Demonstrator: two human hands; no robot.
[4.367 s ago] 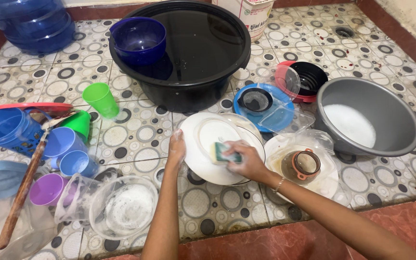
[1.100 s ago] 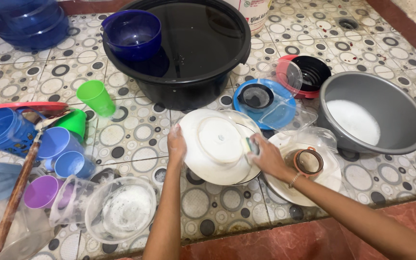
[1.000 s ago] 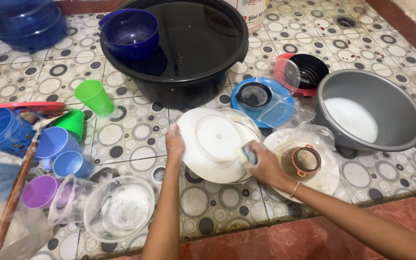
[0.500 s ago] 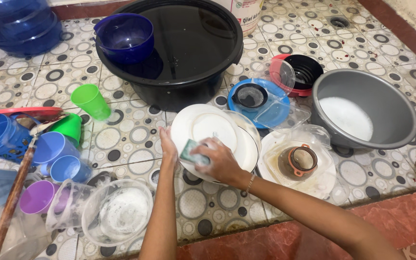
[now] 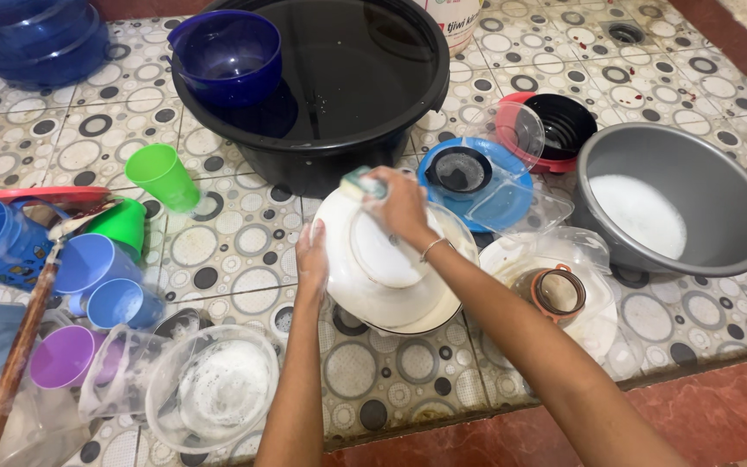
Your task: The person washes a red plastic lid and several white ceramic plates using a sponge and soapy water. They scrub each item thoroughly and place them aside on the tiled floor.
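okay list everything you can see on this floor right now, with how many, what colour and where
plate: one, white, centre, tilted
sponge: one, green and yellow, at the plate's top rim
tub: one, black, water-filled, top centre
bowl: one, dark blue, on the tub's left rim
basin: one, grey, foam inside, right
cups: two green, two light blue, one purple, left
strainer: one, orange-rimmed, right of the plate
clear bowl: one, soapy, bottom left
left hand: steadies the plate's left edge
right hand: presses the sponge on the plate

Plate (image 5: 382, 277) between cups (image 5: 97, 277) and basin (image 5: 737, 216)
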